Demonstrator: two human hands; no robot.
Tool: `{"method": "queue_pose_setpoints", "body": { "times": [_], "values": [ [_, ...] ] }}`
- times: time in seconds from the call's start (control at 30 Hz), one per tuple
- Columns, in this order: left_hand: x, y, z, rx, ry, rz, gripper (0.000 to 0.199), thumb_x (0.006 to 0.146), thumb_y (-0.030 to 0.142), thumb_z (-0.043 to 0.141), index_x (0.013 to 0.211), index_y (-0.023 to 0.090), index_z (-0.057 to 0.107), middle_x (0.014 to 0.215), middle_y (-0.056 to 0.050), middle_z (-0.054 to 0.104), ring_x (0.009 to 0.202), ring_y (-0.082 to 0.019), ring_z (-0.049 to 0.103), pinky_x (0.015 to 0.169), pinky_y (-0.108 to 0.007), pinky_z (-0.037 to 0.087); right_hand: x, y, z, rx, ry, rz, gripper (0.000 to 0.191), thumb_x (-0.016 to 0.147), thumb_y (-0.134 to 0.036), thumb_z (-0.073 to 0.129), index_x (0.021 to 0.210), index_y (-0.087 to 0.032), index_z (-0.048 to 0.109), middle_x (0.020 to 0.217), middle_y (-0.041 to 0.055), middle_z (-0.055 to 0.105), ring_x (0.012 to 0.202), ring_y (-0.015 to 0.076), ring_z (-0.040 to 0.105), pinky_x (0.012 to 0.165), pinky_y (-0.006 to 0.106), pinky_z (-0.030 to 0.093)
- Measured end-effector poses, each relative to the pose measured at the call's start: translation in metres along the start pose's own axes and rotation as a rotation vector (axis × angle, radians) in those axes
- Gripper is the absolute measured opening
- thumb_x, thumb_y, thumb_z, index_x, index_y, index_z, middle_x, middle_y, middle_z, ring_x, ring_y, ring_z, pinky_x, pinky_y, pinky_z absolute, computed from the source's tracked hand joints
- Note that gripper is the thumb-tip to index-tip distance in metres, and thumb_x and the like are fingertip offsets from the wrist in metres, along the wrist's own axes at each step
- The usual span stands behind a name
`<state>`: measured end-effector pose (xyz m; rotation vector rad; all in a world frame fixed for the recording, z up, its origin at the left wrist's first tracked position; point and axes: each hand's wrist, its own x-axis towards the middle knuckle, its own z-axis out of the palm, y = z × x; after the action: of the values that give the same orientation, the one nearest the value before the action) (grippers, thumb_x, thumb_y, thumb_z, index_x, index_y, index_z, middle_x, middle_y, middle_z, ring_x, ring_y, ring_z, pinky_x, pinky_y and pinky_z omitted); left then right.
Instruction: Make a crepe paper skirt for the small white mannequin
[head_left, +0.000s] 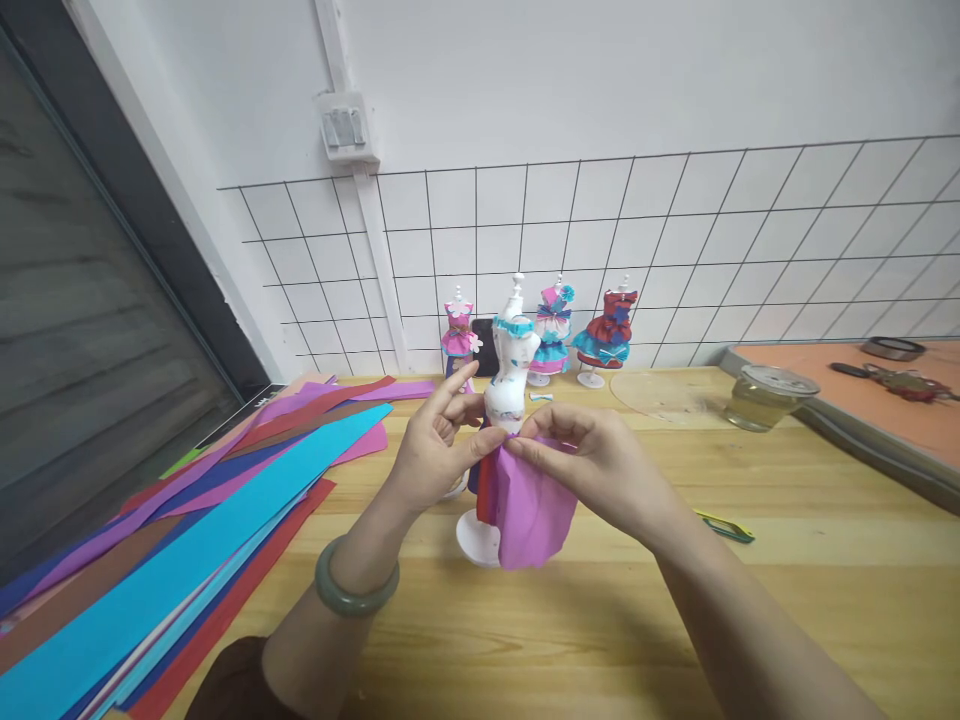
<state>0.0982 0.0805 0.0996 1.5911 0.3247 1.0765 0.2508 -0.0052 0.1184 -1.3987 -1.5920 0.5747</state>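
Observation:
A small white dress form (507, 385) stands upright on a round white base (478, 540), with a turquoise band round its chest. Thin blue and red pieces (487, 490) hang at its hip. Over their front falls a gathered magenta skirt piece (534, 515), whose material I cannot tell for sure. My right hand (581, 455) pinches this piece's top edge against the form. My left hand (442, 435) steadies the form's hip, thumb pressed at the front. Its index finger points up and away, and the other fingertips are partly hidden behind the form.
Long coloured strips (247, 510) lie piled at the left. Several dressed mini forms (606, 330) stand by the wall. At the right are a yellow-green cutter (726, 527), a lidded clear bowl (769, 400), and an orange mat (847, 385) bearing scissors (904, 383) and a round tin (892, 347).

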Motion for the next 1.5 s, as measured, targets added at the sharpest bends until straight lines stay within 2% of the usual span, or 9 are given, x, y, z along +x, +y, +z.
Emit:
{"method": "queue_pose_setpoints", "body": {
  "times": [0.27, 0.57, 0.73, 0.83, 0.93, 1.07, 1.3, 1.5],
  "values": [
    [0.000, -0.001, 0.004, -0.015, -0.006, -0.048, 0.076, 0.064, 0.021, 0.072, 0.131, 0.018, 0.036, 0.113, -0.012, 0.059, 0.107, -0.023, 0.053, 0.085, -0.033, 0.042, 0.001, 0.002, 0.002, -0.023, 0.018, -0.005, 0.023, 0.077, -0.041, 0.059, 0.071, -0.018, 0.055, 0.068, 0.0016, 0.062, 0.060, 0.0137, 0.056, 0.050, 0.023, 0.042],
    [0.001, -0.001, -0.001, -0.057, 0.017, -0.080, 0.076, 0.067, 0.023, 0.070, 0.133, 0.019, 0.032, 0.097, -0.008, 0.066, 0.089, -0.018, 0.060, 0.077, -0.030, 0.047, 0.000, 0.002, -0.002, -0.028, -0.027, -0.045, 0.016, 0.077, -0.034, 0.060, 0.085, -0.021, 0.057, 0.082, 0.0010, 0.064, 0.071, 0.0153, 0.058, 0.058, 0.025, 0.044],
    [0.000, -0.005, -0.005, -0.105, -0.004, -0.057, 0.076, 0.069, 0.022, 0.069, 0.134, 0.022, 0.029, 0.095, -0.007, 0.066, 0.090, -0.018, 0.061, 0.077, -0.029, 0.048, -0.003, -0.005, -0.003, -0.009, -0.063, -0.063, 0.018, 0.080, -0.038, 0.057, 0.088, -0.022, 0.060, 0.086, 0.0006, 0.065, 0.075, 0.0152, 0.059, 0.061, 0.024, 0.044],
    [0.000, -0.006, -0.007, -0.124, -0.035, -0.065, 0.077, 0.069, 0.022, 0.068, 0.135, 0.022, 0.028, 0.095, -0.008, 0.066, 0.091, -0.019, 0.061, 0.078, -0.031, 0.049, -0.006, -0.010, -0.003, -0.034, -0.075, -0.081, 0.021, 0.084, -0.039, 0.050, 0.082, -0.021, 0.061, 0.079, 0.0003, 0.064, 0.070, 0.0137, 0.057, 0.059, 0.024, 0.043],
    [0.000, -0.005, -0.007, -0.144, -0.042, -0.068, 0.076, 0.070, 0.022, 0.068, 0.135, 0.021, 0.028, 0.097, -0.008, 0.066, 0.092, -0.020, 0.061, 0.079, -0.032, 0.049, -0.007, -0.014, -0.004, -0.063, -0.091, -0.112, 0.025, 0.087, -0.037, 0.046, 0.078, -0.020, 0.062, 0.073, 0.0006, 0.063, 0.066, 0.0131, 0.054, 0.056, 0.023, 0.041],
    [-0.001, -0.003, -0.007, -0.138, -0.040, -0.080, 0.078, 0.071, 0.024, 0.067, 0.136, 0.021, 0.026, 0.101, -0.010, 0.065, 0.097, -0.021, 0.060, 0.082, -0.033, 0.048, -0.008, -0.016, -0.006, -0.048, -0.117, -0.166, 0.021, 0.086, -0.032, 0.048, 0.080, -0.021, 0.065, 0.078, 0.0008, 0.065, 0.069, 0.0136, 0.056, 0.059, 0.024, 0.043],
    [-0.001, 0.000, -0.003, -0.127, -0.019, -0.142, 0.085, 0.067, 0.027, 0.070, 0.137, 0.022, 0.023, 0.105, -0.011, 0.065, 0.098, -0.023, 0.060, 0.080, -0.033, 0.049, -0.005, -0.010, -0.004, -0.064, -0.014, -0.145, 0.016, 0.082, -0.034, 0.055, 0.080, -0.021, 0.065, 0.077, 0.0014, 0.066, 0.069, 0.0152, 0.058, 0.059, 0.025, 0.044],
    [0.000, 0.001, -0.002, -0.149, -0.024, -0.147, 0.087, 0.064, 0.025, 0.073, 0.137, 0.019, 0.025, 0.106, -0.012, 0.064, 0.099, -0.024, 0.059, 0.082, -0.034, 0.048, -0.004, -0.009, -0.003, -0.039, -0.015, -0.092, 0.018, 0.081, -0.037, 0.056, 0.080, -0.021, 0.064, 0.079, 0.0013, 0.066, 0.070, 0.0151, 0.059, 0.058, 0.024, 0.045]
  ]
}}
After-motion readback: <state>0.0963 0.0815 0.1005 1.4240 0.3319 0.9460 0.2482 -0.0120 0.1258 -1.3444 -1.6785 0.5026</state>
